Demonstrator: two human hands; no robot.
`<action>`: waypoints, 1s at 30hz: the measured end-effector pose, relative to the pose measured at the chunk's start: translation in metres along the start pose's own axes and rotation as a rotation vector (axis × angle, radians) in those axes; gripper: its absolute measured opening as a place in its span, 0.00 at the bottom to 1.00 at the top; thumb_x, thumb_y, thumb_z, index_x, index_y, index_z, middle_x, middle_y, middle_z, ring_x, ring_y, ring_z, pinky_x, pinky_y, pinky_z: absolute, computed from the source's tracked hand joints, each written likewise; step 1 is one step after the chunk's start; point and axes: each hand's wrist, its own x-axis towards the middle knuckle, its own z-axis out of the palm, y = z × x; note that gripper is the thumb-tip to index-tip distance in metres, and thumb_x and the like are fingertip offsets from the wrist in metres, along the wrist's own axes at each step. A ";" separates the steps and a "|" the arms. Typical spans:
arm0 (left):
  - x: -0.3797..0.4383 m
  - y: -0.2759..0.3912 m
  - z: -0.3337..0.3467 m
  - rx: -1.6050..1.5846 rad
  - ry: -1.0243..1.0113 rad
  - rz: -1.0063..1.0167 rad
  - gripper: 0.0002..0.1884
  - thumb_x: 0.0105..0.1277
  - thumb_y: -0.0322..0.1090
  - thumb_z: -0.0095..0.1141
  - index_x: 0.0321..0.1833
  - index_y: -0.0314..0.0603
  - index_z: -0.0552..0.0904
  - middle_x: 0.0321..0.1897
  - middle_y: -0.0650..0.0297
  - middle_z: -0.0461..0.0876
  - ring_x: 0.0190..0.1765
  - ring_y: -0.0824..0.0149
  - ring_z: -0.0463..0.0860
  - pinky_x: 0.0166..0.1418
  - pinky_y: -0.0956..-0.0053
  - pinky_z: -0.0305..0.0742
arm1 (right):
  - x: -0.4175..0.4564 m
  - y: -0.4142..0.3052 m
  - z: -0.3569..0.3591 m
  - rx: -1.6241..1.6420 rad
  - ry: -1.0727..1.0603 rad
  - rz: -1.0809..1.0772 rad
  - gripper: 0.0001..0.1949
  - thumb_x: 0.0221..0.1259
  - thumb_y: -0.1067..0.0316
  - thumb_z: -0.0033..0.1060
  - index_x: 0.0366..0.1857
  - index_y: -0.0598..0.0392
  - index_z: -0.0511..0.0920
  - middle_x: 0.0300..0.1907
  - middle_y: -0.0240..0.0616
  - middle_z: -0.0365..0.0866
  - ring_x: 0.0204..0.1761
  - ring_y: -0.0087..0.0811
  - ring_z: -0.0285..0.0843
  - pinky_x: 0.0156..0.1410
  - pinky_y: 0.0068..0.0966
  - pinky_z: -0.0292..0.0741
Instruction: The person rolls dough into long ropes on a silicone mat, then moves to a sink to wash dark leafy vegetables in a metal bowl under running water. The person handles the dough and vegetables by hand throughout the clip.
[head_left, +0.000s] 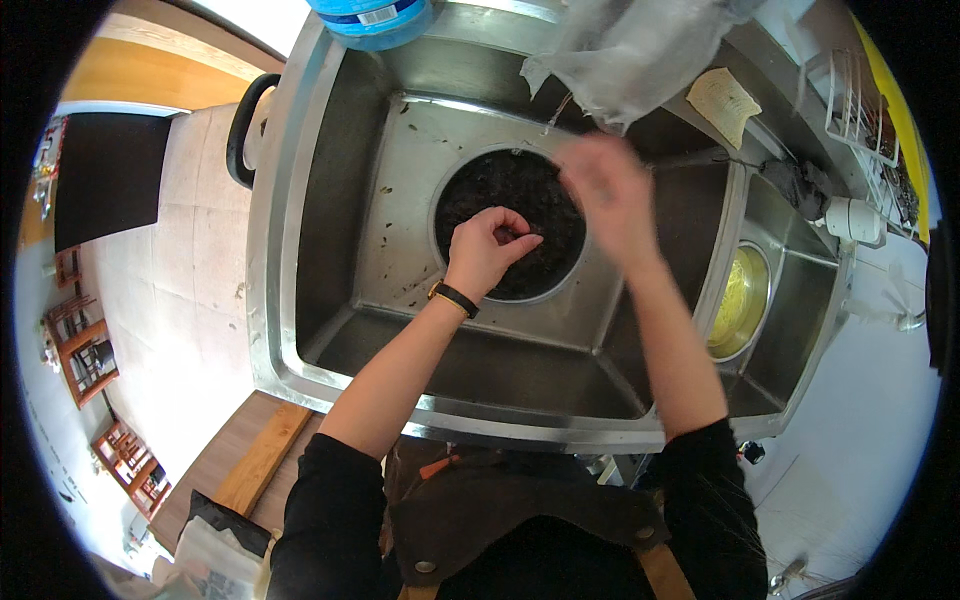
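A round metal bowl (442, 196) filled with dark, wet-looking pieces stands in the large basin of a stainless steel sink (390, 262). My left hand (486, 247) is over the bowl, its thumb and fingertips curled close together; whether a small piece lies between them cannot be told. Blurred by motion, my right hand (611, 191) is above the bowl's right rim, near a thin stream of water (556, 114). What its fingers do is unclear. A translucent plastic bag (630, 56) hangs beyond it. Small dark bits dot the basin floor.
In the smaller basin at right sits a metal bowl (761, 300) with yellow shreds in liquid. A pale sponge cloth (724, 101) and a dark scrubber (799, 187) lie along the sink's back right edge. A blue-labelled plastic bottle (375, 22) stands at the back left, a black handle (247, 131) at the left.
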 end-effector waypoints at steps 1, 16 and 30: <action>0.000 -0.003 0.000 -0.116 -0.013 -0.036 0.08 0.57 0.32 0.70 0.35 0.37 0.85 0.29 0.64 0.86 0.30 0.75 0.82 0.36 0.79 0.78 | -0.026 -0.002 0.016 0.151 -0.165 0.089 0.13 0.60 0.69 0.65 0.48 0.52 0.83 0.46 0.39 0.81 0.51 0.35 0.80 0.53 0.29 0.78; -0.009 -0.004 -0.011 -0.413 -0.150 -0.086 0.10 0.65 0.34 0.64 0.42 0.33 0.85 0.31 0.65 0.86 0.33 0.75 0.82 0.41 0.81 0.78 | -0.071 0.009 0.037 0.418 -0.103 0.513 0.07 0.66 0.76 0.58 0.44 0.62 0.82 0.33 0.35 0.85 0.31 0.21 0.82 0.34 0.19 0.79; -0.023 -0.031 -0.001 -0.067 -0.211 -0.358 0.10 0.54 0.35 0.64 0.31 0.34 0.82 0.23 0.59 0.83 0.27 0.68 0.82 0.34 0.74 0.77 | -0.081 0.011 0.047 -0.154 -0.307 0.014 0.09 0.51 0.74 0.65 0.37 0.55 0.80 0.27 0.43 0.81 0.24 0.33 0.78 0.31 0.26 0.75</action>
